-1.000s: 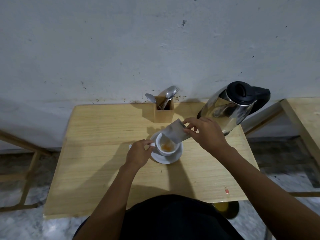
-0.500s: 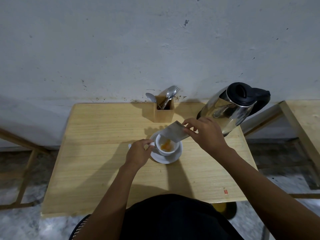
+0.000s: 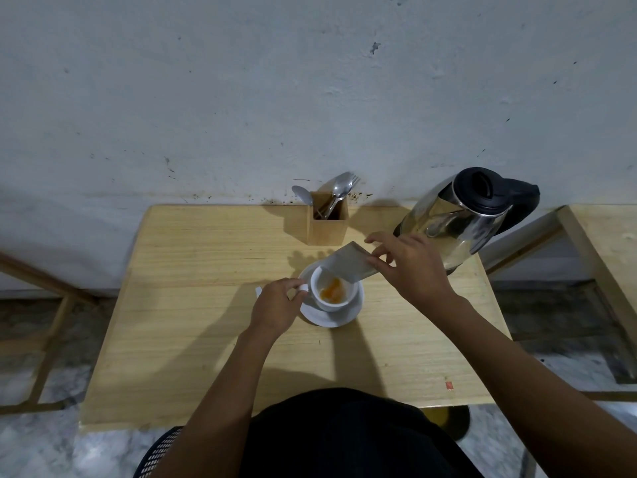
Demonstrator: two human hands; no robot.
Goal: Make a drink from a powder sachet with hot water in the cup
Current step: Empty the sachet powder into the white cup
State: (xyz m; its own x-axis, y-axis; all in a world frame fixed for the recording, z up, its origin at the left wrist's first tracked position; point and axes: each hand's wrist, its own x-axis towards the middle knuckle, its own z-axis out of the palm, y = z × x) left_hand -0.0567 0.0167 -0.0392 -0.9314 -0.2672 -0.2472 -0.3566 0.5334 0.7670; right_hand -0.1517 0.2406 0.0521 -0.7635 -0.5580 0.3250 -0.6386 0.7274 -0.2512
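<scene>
A white cup (image 3: pixel 331 301) stands on a white saucer (image 3: pixel 325 317) in the middle of the wooden table (image 3: pixel 193 305). Orange powder (image 3: pixel 331 292) lies at the bottom of the cup. My left hand (image 3: pixel 275 308) grips the cup's handle from the left. My right hand (image 3: pixel 410 263) holds a grey sachet (image 3: pixel 348 265) tilted with its open end over the cup's far rim. A steel kettle (image 3: pixel 462 215) with a black lid stands at the table's back right, just behind my right hand.
A wooden holder (image 3: pixel 326 222) with spoons and a fork stands at the back edge against the white wall. A small torn scrap (image 3: pixel 258 291) lies left of my left hand. Another wooden table (image 3: pixel 606 243) is at the right.
The pile of orange powder in the cup has grown a little. Both hands, the sachet and the cup have stayed almost where they were.
</scene>
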